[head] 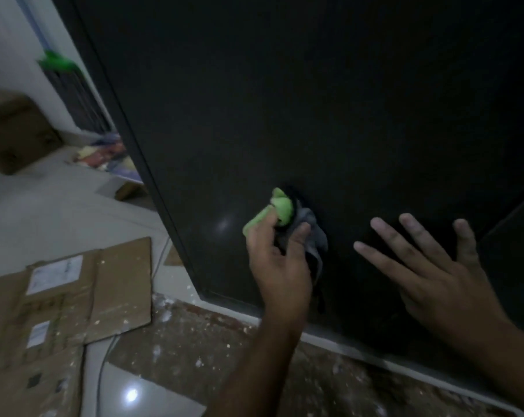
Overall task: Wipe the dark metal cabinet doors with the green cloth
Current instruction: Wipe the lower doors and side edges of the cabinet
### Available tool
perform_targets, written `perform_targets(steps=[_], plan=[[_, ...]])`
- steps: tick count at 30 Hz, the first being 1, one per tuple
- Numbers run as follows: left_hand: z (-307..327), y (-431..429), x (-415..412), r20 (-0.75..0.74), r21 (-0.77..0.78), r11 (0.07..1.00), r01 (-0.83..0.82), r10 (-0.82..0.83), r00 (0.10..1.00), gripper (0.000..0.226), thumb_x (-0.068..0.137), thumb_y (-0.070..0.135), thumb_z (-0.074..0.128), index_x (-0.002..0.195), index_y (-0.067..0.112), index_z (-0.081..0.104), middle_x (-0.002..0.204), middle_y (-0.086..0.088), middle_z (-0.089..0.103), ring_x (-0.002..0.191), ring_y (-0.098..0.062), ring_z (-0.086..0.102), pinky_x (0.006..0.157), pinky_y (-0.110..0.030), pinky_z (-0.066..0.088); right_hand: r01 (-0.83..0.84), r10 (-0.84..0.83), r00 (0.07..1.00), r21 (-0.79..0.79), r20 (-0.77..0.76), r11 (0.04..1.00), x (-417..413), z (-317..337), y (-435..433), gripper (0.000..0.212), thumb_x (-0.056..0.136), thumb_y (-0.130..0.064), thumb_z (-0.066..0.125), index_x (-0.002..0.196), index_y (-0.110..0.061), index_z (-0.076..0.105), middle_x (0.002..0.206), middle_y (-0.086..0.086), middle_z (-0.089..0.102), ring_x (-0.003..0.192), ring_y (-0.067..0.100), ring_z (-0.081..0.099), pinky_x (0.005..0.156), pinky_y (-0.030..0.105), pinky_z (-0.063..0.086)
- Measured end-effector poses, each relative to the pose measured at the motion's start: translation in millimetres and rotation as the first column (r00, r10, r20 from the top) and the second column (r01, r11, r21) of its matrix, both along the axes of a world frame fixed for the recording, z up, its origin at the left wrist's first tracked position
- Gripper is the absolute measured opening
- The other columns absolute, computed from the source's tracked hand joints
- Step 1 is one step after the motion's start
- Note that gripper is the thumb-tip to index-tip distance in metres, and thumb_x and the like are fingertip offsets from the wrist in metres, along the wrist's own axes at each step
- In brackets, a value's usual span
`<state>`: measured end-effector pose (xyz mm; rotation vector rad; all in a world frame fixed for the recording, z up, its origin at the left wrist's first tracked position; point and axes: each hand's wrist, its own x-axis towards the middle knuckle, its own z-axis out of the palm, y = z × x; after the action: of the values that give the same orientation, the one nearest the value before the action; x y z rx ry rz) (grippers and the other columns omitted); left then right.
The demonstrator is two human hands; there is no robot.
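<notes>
The left hand (277, 263) grips the bunched green cloth (280, 207) and holds it against the lower part of the dark cabinet door (314, 100), near its left edge. The right hand (429, 266) is spread wide with straight fingers just to the right, contact with the door unconfirmed. Wiping is judged under way: the dim surface shows no streaks, so the upper door and the adjoining panel (513, 236) remain unverified.

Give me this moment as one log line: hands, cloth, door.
left hand: grips green cloth against cabinet door, low near left edge | right hand: open, fingers spread, at door, contact unclear | floor: flattened cardboard
</notes>
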<state>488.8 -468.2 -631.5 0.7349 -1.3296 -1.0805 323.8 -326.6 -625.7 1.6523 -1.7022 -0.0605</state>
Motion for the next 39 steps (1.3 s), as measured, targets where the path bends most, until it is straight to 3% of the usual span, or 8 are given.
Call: perform_targets(steps=[5, 10, 14, 24, 28, 33, 36, 39], plan=[[87, -84, 43, 0.001, -0.106, 0.956, -0.275, 0.276, 0.961, 0.035, 0.089, 0.013, 0.067, 0.123, 0.013, 0.061, 0.122, -0.009, 0.057, 0.113, -0.014, 0.057, 0.098, -0.019, 0.044, -0.049, 0.044, 0.992, 0.038, 0.115, 0.998, 34, 50, -17, 0.06, 0.081, -0.025, 0.041, 0.139, -0.024, 0.057, 0.161, 0.004, 0.03, 0.15, 0.026, 0.021, 0.115, 0.066, 0.01], [172, -124, 75, 0.168, -0.218, 0.925, -0.311, 0.35, 0.922, 0.041, 0.098, 0.031, 0.054, 0.135, 0.015, 0.052, 0.125, -0.011, 0.056, 0.11, -0.012, 0.051, 0.09, -0.004, 0.033, -0.028, 0.017, 0.992, 0.086, 0.124, 0.996, 65, 99, -18, 0.073, 0.071, -0.023, 0.075, 0.14, -0.028, 0.055, 0.16, 0.001, 0.033, 0.149, 0.026, 0.025, 0.112, 0.067, 0.024], [220, -99, 71, 0.235, -0.257, 0.943, -0.213, 0.275, 0.932, 0.041, 0.098, 0.033, 0.055, 0.136, 0.017, 0.049, 0.118, -0.009, 0.05, 0.1, -0.01, 0.048, 0.079, 0.002, 0.029, 0.066, -0.068, 0.971, 0.017, 0.23, 0.998, 75, 156, -20, 0.062, 0.08, -0.028, 0.047, 0.141, -0.03, 0.052, 0.161, 0.0, 0.031, 0.151, 0.025, 0.022, 0.115, 0.062, 0.024], [315, -58, 59, 0.222, -0.125, 0.974, 0.189, -0.158, 0.962, 0.021, 0.09, 0.03, 0.067, 0.108, 0.038, 0.06, 0.102, 0.013, 0.063, 0.095, 0.006, 0.057, 0.079, -0.012, 0.048, -0.07, 0.092, 0.988, -0.164, 0.124, 0.984, 117, 253, -98, 0.106, 0.073, -0.057, 0.065, 0.157, -0.01, 0.019, 0.166, 0.009, 0.012, 0.151, 0.033, 0.016, 0.113, 0.052, 0.022], [390, -70, 69, 0.117, -0.075, 0.944, 0.321, -0.311, 0.943, 0.013, 0.096, 0.027, 0.058, 0.104, 0.036, 0.061, 0.091, 0.016, 0.069, 0.086, 0.003, 0.065, 0.07, -0.018, 0.055, -0.219, 0.302, 0.948, -0.479, 0.102, 0.85, 110, 311, -138, 0.072, 0.087, -0.042, 0.058, 0.149, -0.021, 0.029, 0.16, 0.004, 0.027, 0.15, 0.033, 0.019, 0.118, 0.058, 0.016], [520, -72, 77, 0.039, -0.057, 0.911, 0.408, -0.406, 0.913, 0.022, 0.101, 0.02, 0.047, 0.093, 0.029, 0.066, 0.084, 0.004, 0.071, 0.076, 0.004, 0.066, 0.063, -0.014, 0.052, -0.256, 0.312, 0.95, -0.582, -0.003, 0.772, 107, 449, -159, 0.075, 0.088, -0.037, 0.061, 0.154, -0.039, 0.026, 0.16, -0.006, 0.032, 0.149, 0.031, 0.026, 0.113, 0.067, 0.021], [602, -63, 82, -0.041, 0.066, 0.871, 0.486, -0.484, 0.874, 0.015, 0.1, 0.021, 0.048, 0.1, 0.02, 0.063, 0.079, -0.006, 0.07, 0.063, -0.011, 0.067, 0.05, -0.021, 0.051, -0.213, 0.325, 0.94, -0.562, 0.105, 0.799, 97, 535, -149, 0.055, 0.094, -0.021, 0.054, 0.146, -0.037, 0.046, 0.159, -0.004, 0.036, 0.148, 0.03, 0.028, 0.114, 0.055, 0.031], [671, -48, 82, 0.087, 0.006, 0.898, 0.441, -0.44, 0.894, 0.016, 0.093, 0.011, 0.061, 0.096, 0.026, 0.062, 0.079, -0.002, 0.075, 0.072, -0.009, 0.07, 0.065, -0.029, 0.053, -0.186, 0.292, 0.95, -0.541, 0.115, 0.82, 86, 603, -117, 0.046, 0.1, -0.015, 0.047, 0.142, -0.033, 0.053, 0.157, -0.004, 0.039, 0.139, 0.025, 0.044, 0.109, 0.043, 0.041]])
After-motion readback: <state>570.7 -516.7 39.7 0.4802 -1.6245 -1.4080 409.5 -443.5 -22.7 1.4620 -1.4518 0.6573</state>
